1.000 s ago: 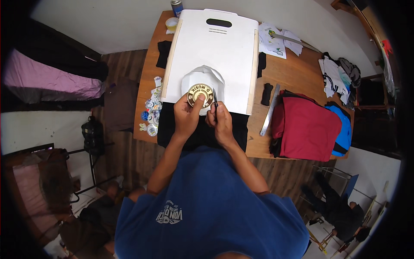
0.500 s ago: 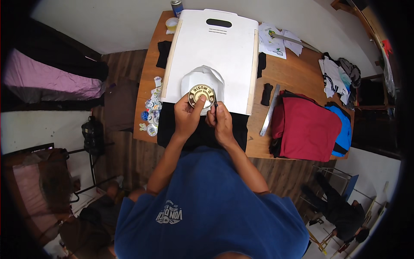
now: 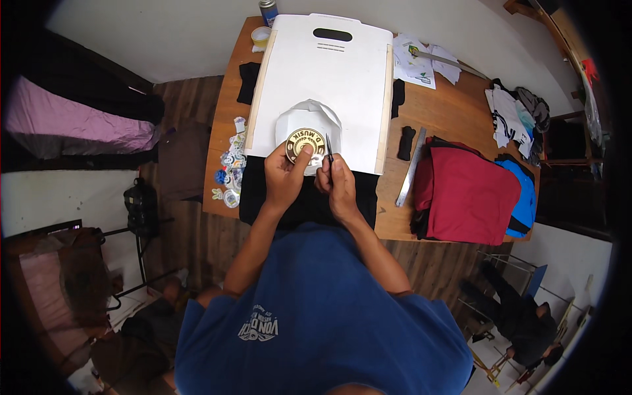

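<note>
Between the thumb and fingers of my left hand is a round brown-and-cream printed sticker, with the thumb pressed on its face. My right hand is closed around what look like small dark scissors, their thin pointed tip directed away from me beside the sticker's right edge. A loose loop of white paper curls around the far side of the sticker. Both hands work over the near edge of a white board. Black cloth lies under that edge.
The wooden table holds a metal ruler, folded red cloth and blue cloth at right. Cut stickers lie at left. A spray can stands at the back. Another person is at lower right.
The scissors' blade stands out more beside the sticker, its tip a little apart from the sticker's edge. The sticker has turned slightly in my left hand.
</note>
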Demonstrator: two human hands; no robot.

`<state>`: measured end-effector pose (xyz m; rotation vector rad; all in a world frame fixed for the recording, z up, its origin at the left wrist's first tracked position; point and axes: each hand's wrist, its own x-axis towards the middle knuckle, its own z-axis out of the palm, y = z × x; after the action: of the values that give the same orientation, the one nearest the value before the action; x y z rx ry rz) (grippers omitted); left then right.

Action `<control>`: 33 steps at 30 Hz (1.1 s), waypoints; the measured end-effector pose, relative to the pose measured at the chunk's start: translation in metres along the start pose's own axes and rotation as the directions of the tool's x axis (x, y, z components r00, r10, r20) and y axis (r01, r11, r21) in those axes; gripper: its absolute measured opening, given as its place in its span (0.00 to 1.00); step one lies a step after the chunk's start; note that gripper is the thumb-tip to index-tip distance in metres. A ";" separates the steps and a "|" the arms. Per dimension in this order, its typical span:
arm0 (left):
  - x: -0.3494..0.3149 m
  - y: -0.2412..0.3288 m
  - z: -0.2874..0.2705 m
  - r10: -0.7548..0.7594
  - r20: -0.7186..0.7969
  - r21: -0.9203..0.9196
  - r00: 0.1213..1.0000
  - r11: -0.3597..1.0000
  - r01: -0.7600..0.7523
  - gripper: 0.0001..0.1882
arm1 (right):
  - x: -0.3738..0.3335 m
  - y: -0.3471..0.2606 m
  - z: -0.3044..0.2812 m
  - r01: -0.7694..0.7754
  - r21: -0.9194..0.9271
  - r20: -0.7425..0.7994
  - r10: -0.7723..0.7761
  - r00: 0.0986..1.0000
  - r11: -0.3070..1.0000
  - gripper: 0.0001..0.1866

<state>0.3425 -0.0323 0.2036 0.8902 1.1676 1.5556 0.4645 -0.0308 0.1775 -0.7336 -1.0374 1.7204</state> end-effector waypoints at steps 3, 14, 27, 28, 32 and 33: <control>-0.001 0.002 -0.003 -0.011 0.017 0.003 1.000 1.000 0.011 0.08 | 0.002 -0.001 -0.001 -0.024 0.022 -0.005 0.024 1.000 0.999 0.19; 0.008 -0.004 -0.010 0.027 0.141 -0.034 0.990 0.999 -0.022 0.09 | 0.016 -0.006 0.011 -0.099 -0.136 -0.201 0.070 0.977 0.986 0.05; 0.002 -0.010 -0.024 -0.153 0.078 -0.039 0.985 0.987 0.157 0.07 | -0.015 0.024 0.019 0.012 0.018 -0.149 -0.009 0.989 1.000 0.17; 0.002 -0.009 -0.025 -0.082 0.059 -0.059 0.995 0.995 0.086 0.07 | -0.015 0.024 0.021 0.100 0.047 -0.133 -0.093 0.987 0.994 0.17; 0.007 -0.005 -0.026 -0.084 0.058 -0.058 0.995 0.995 0.087 0.07 | -0.015 0.023 0.028 0.019 0.032 -0.166 -0.013 0.986 0.999 0.17; 0.006 -0.004 -0.026 -0.180 0.079 -0.029 0.980 0.983 0.183 0.08 | -0.014 0.024 0.028 0.025 0.018 -0.163 -0.022 0.986 1.000 0.18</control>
<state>0.3177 -0.0326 0.1922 0.7894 1.1304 1.3793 0.4358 -0.0570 0.1694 -0.8317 -0.9121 1.6193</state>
